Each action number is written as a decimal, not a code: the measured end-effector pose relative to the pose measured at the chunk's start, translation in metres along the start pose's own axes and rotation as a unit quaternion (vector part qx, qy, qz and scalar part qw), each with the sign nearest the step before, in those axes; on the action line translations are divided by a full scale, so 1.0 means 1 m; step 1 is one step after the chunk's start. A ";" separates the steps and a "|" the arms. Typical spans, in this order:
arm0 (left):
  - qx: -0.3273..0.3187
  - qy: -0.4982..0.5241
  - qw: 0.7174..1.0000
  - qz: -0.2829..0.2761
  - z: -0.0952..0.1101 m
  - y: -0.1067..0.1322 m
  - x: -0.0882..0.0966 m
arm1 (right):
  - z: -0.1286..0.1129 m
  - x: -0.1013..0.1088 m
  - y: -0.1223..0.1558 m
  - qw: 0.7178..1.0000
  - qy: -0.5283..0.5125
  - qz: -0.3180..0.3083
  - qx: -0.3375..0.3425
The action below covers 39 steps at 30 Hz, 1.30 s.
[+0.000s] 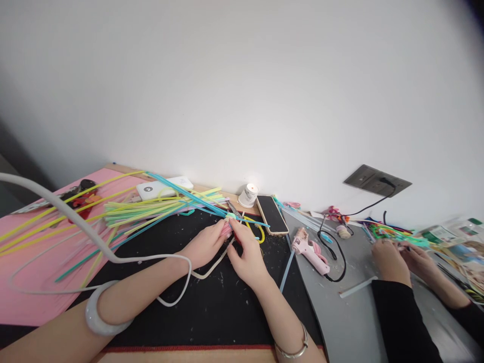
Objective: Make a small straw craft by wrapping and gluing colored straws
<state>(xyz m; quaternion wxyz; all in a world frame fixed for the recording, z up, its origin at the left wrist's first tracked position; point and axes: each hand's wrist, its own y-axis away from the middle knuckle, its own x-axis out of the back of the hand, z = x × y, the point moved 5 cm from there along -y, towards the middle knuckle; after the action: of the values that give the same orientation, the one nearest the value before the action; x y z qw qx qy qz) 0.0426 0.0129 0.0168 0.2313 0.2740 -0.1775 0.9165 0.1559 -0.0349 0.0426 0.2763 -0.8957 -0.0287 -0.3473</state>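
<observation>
My left hand [206, 244] and my right hand [247, 254] meet over the black mat [212, 317]. Their fingers are closed around a small pink and pale green piece [228, 222], which looks like pipe cleaner; the fingers cover much of it. Just beyond the fingertips is a dark metal tool tip [235, 209]. A yellow loop [260, 233] shows beside my right hand. Blue pipe cleaners [196, 194] run behind my fingers. To the left lies a thick bundle of yellow, green and lilac pipe cleaners [132, 214].
A white cable [91, 229] loops across my left forearm. A power bank [164, 187], a paper cup [248, 195] and a phone [272, 214] stand or lie along the wall. Right of the mat is a pink glue gun [310, 254]. A co-worker's hands [393, 259] work at far right.
</observation>
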 end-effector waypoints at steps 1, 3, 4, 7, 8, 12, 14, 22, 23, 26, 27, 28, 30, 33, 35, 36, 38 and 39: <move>-0.001 0.001 1.000 0.000 0.000 0.000 0.000 | 0.000 0.000 0.000 1.000 0.000 0.000 0.000; -0.002 0.002 1.000 0.001 0.001 0.000 0.000 | 0.000 0.000 0.000 1.000 0.000 0.000 0.000; -0.002 0.002 1.000 0.001 0.001 0.000 0.000 | 0.000 0.000 0.000 1.000 0.000 0.000 -0.001; -0.001 0.002 1.000 0.003 0.000 0.001 0.000 | 0.000 -0.001 0.000 1.000 0.002 -0.001 0.000; -0.001 0.002 1.000 0.003 0.000 0.001 0.000 | 0.000 -0.001 0.000 1.000 0.002 -0.001 0.001; -0.003 0.003 1.000 0.002 -0.001 0.000 0.000 | 0.000 -0.001 0.001 1.000 0.001 -0.001 -0.001; -0.003 0.004 1.000 0.002 -0.001 0.000 0.000 | 0.000 -0.001 0.000 1.000 -0.001 -0.001 -0.002; 0.000 0.008 1.000 0.000 0.001 0.001 0.001 | 0.002 -0.001 0.001 1.000 -0.007 0.002 -0.004; 0.000 0.008 1.000 0.000 0.001 0.002 0.001 | 0.002 -0.001 0.001 1.000 -0.007 0.002 -0.005; 0.000 0.007 1.000 0.000 0.002 0.002 0.001 | 0.001 -0.001 0.001 1.000 -0.009 0.001 -0.008; -0.001 0.007 1.000 -0.001 0.002 0.002 0.001 | 0.000 -0.001 0.001 1.000 -0.009 0.002 -0.009; -0.002 0.007 1.000 -0.001 0.002 0.002 0.001 | 0.000 0.000 0.001 1.000 -0.008 0.004 -0.011; -0.003 0.005 1.000 -0.001 0.001 0.002 0.001 | -0.001 0.002 0.001 1.000 -0.006 0.011 -0.016; 0.001 -0.002 1.000 0.000 0.001 0.001 0.001 | -0.003 0.006 0.000 0.999 -0.005 0.029 -0.025; 0.004 -0.001 1.000 -0.002 0.001 0.001 0.002 | -0.003 0.010 0.000 0.999 -0.010 0.044 -0.029; 0.005 0.002 1.000 -0.002 0.001 0.001 0.002 | -0.002 0.012 0.000 0.998 -0.014 0.052 -0.029; 0.004 0.005 1.000 -0.001 0.002 0.001 0.002 | -0.001 0.015 0.000 0.997 -0.020 0.074 -0.033; 0.003 0.005 1.000 0.000 0.003 0.001 0.003 | 0.000 0.017 0.000 0.995 -0.022 0.087 -0.035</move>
<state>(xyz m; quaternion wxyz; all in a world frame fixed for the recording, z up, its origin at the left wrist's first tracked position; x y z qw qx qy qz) 0.0410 0.0115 0.0202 0.2313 0.2702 -0.1740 0.9183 0.1690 -0.0375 0.0531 0.2729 -0.9113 0.0553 -0.3033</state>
